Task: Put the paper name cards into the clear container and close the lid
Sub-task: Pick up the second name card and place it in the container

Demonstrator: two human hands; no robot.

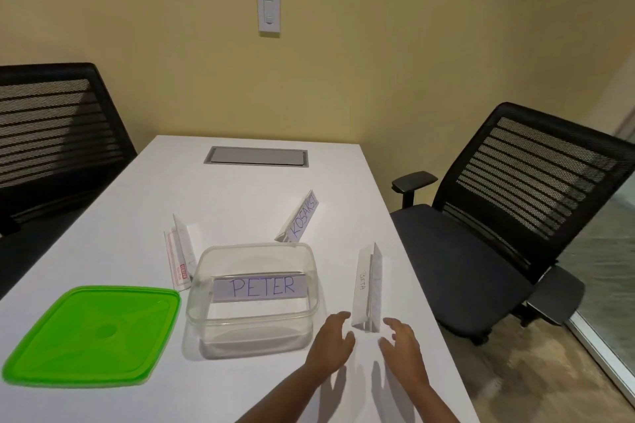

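The clear container (252,321) stands open on the white table, with the folded "PETER" card (261,286) upright inside it. Its green lid (92,336) lies flat to the left. A tent-folded "BETA" card (368,288) stands to the right of the container. My left hand (331,340) and my right hand (400,342) hover open on either side of its near end, close to it but not touching. The "KOSAKSI" card (298,218) leans behind the container. Another folded card (179,251) stands at the container's back left.
The white table (240,189) has a grey cable hatch (257,156) at its far end. One black mesh chair (515,203) stands at the right and another (51,134) at the left. The table's right edge runs close to my right hand.
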